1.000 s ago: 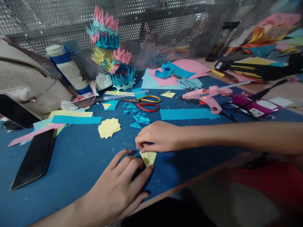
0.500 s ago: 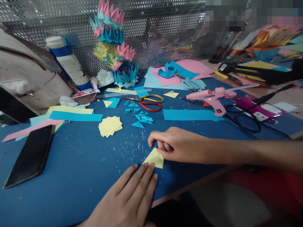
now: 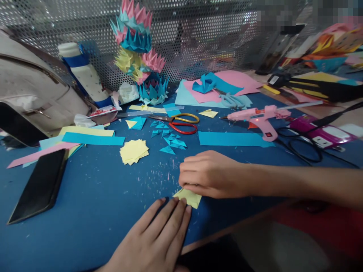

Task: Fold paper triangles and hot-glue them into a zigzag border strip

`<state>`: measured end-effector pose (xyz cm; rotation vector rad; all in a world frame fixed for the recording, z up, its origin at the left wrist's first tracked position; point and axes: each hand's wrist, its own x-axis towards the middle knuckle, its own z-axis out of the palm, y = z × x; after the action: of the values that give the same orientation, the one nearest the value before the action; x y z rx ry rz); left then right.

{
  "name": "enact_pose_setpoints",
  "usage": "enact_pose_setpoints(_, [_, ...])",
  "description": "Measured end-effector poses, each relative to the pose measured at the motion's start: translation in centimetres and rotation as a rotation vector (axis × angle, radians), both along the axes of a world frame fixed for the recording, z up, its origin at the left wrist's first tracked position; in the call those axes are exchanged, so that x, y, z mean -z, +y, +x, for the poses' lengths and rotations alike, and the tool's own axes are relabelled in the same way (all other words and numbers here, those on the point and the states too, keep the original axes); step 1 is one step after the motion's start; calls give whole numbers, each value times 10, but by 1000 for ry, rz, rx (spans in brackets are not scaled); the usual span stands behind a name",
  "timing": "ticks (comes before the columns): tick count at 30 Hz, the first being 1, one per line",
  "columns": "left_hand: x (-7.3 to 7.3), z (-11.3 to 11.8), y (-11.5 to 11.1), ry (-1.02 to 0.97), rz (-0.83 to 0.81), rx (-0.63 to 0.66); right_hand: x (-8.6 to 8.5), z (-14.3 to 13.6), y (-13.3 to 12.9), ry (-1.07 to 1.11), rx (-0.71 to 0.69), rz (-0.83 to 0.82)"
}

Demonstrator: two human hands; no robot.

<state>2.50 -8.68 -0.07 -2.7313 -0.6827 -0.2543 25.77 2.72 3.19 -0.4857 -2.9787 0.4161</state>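
A small folded piece of yellow paper (image 3: pixel 193 199) lies on the blue table near its front edge. My left hand (image 3: pixel 154 234) rests flat with outstretched fingers, their tips pressing the paper's lower left edge. Closed over the paper's top edge is my right hand (image 3: pixel 208 174), its fingers curled and its thumb side down against the fold; the covered part of the paper is hidden. A stack of yellow paper squares (image 3: pixel 134 152) sits up and left of both hands. Small folded blue triangles (image 3: pixel 173 142) are scattered just beyond my right hand.
Behind lie scissors (image 3: pixel 181 122), a blue paper strip (image 3: pixel 235 139) and a pink glue gun (image 3: pixel 262 118) with its cord. At left are a phone (image 3: pixel 38 185), paper strips (image 3: pixel 93 138) and a bottle (image 3: pixel 85 73). A folded-paper tower (image 3: pixel 153 88) stands at the back.
My right hand's fingers have curled into a closed shape and now cover more of the yellow paper's top. My left hand stays almost still. The view has shifted slightly.
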Motion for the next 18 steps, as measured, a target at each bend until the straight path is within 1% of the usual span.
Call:
enact_pose_setpoints(4, [-2,0,4,-21,-15,-17,2,-2,1,40,206,-341])
enact_pose_setpoints(6, [-3,0,6,-27,-20,-23,2,-2,1,33,260,-404])
enact_pose_setpoints(11, [-2,-2,6,-50,-18,-43,2,0,-2,42,269,-277])
enact_pose_setpoints(13, [0,-4,6,-42,-9,-52,5,2,-3,50,257,-267])
enact_pose_setpoints(15, [1,-5,5,-17,-10,-57,8,5,-3,81,220,-247])
enact_pose_setpoints(18, [1,-6,6,5,-22,-63,14,10,-1,157,118,-148])
